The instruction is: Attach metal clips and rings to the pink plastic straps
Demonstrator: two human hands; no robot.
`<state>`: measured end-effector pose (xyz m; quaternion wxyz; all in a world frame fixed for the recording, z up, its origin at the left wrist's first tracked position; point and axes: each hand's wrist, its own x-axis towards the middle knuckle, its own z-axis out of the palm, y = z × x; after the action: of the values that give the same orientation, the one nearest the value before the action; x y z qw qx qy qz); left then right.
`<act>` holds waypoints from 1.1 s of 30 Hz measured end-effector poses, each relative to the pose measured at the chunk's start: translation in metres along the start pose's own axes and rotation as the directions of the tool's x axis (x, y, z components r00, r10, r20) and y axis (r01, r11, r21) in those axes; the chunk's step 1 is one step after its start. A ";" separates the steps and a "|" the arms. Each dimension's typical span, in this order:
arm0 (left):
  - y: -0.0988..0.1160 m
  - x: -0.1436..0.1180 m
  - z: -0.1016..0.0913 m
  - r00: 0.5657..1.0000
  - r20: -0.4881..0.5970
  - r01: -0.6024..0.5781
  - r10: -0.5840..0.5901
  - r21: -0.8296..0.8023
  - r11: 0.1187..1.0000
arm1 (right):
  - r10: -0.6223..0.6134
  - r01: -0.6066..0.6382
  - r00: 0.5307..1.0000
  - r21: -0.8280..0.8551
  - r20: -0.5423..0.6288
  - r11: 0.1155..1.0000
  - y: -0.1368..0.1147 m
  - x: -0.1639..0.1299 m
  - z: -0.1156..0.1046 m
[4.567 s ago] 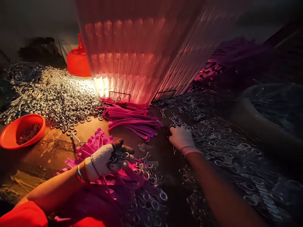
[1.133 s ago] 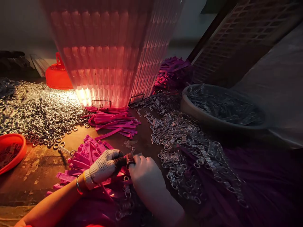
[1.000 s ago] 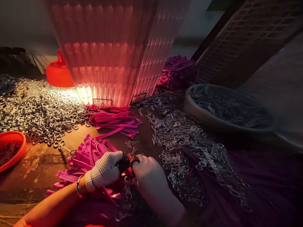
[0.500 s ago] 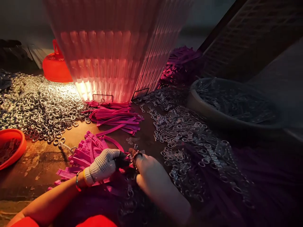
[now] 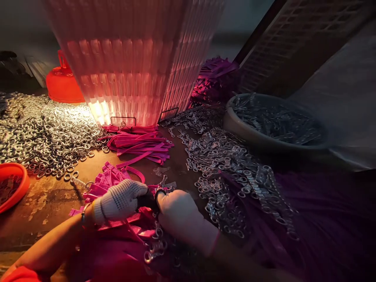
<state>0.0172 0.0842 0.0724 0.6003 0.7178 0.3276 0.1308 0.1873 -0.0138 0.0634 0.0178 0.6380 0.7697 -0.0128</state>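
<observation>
My left hand [image 5: 119, 201], in a white knit glove with dark fingertips, and my right hand [image 5: 180, 215], in a pale glove, meet over a pile of pink straps [image 5: 108, 184]. Between their fingertips they pinch a small metal ring [image 5: 159, 192] together with a pink strap. Finished straps with rings and chains [image 5: 152, 243] hang below the hands. To the right of my right hand lies a heap of short metal chains [image 5: 229, 168].
A large ribbed translucent basket [image 5: 138, 62] stands lit behind. Loose metal rings [image 5: 44, 133] spread at the left beside an orange bowl [image 5: 13, 186] and an orange lid [image 5: 63, 84]. More pink straps [image 5: 138, 143] lie mid-table. A grey basin [image 5: 273, 125] holds chains at the right.
My right hand came back from the chain heap to meet my left hand. Over the last second both hands stay together, shifting slightly while working the ring.
</observation>
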 end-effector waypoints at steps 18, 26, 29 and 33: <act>-0.029 0.012 0.007 0.900 0.210 0.331 -0.381 -0.899 0.286 | 0.571 -0.571 0.807 -0.050 0.149 0.819 0.163 0.069 0.051; -0.015 0.022 0.020 0.881 0.341 0.418 -0.328 -0.885 0.202 | 0.635 -0.624 0.769 -0.131 0.073 0.770 0.182 0.128 0.085; -0.013 0.018 0.018 0.884 0.342 0.416 -0.318 -0.887 0.202 | 0.620 -0.608 0.781 -0.133 0.075 0.783 0.185 0.129 0.087; -0.012 0.013 0.020 0.921 0.235 0.332 -0.310 -0.891 0.311 | 0.557 -0.549 0.830 -0.120 0.046 0.828 0.184 0.110 0.084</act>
<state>0.0346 0.0772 0.0536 0.9117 0.1859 0.3293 0.1608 0.3485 0.1244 -0.0247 0.0834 0.8306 0.5506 0.0067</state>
